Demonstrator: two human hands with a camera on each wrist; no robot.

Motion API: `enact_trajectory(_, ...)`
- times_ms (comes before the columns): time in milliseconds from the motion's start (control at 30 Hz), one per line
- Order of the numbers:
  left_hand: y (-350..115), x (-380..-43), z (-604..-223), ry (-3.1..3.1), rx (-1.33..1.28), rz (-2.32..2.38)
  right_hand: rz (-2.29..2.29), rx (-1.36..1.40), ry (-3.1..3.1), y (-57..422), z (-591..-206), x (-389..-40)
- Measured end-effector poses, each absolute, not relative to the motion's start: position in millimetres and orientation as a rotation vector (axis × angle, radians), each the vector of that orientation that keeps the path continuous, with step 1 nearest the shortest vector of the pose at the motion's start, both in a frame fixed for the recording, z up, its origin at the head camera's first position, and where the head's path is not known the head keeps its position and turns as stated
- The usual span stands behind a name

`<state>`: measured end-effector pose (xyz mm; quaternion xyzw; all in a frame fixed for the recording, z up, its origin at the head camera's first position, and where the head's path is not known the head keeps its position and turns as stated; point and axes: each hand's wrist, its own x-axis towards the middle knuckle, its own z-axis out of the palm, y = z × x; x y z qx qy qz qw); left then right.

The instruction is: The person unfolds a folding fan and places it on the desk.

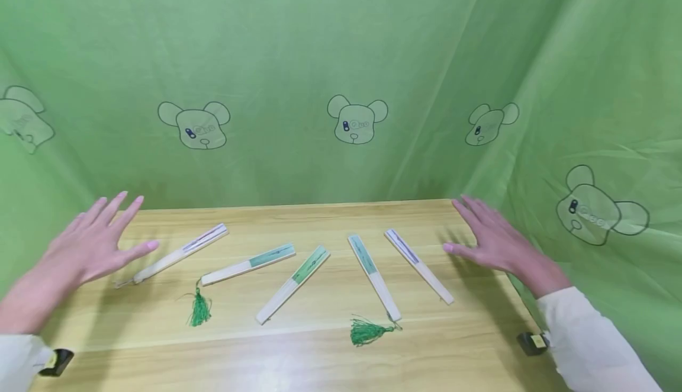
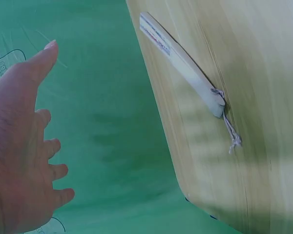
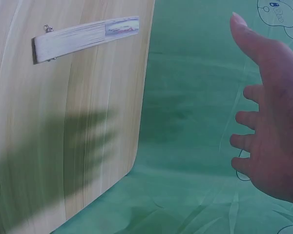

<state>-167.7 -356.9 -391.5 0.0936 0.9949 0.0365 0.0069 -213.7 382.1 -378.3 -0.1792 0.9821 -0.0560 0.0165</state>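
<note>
Several folded hand fans lie spread on a wooden table. At the far left is a fan with a purple-patterned end [image 1: 181,253], nearest my left hand [image 1: 96,241]. Beside it are a teal-ended fan [image 1: 247,264] with a green tassel [image 1: 199,309] and a green-ended fan [image 1: 293,285]. Further right lie another teal fan [image 1: 375,278], its green tassel [image 1: 367,331] at the near end, and a purple-ended fan [image 1: 419,266]. My right hand [image 1: 492,241] hovers right of that last one. Both hands are raised, fingers extended, holding nothing.
The wooden table [image 1: 213,362] has a rounded corner visible in each wrist view. Green cloth [image 1: 277,37] printed with bear heads hangs behind and at both sides. A small black device [image 1: 533,343] sits at the right wrist, another black device [image 1: 57,362] at the left.
</note>
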Motion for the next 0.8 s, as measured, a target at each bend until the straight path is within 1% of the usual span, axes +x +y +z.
enact_trajectory(467, -329.4, -176.9, -385.6, 3.101, 0.308, 0.122, -0.236, -0.461, 3.01, 367.9, -382.4, -216.9)
enact_trajectory(800, -308.5, -188.0, -383.3, 3.119, 0.317, 0.089, -0.25, -0.434, 2.993, 364.0, -393.9, -220.3)
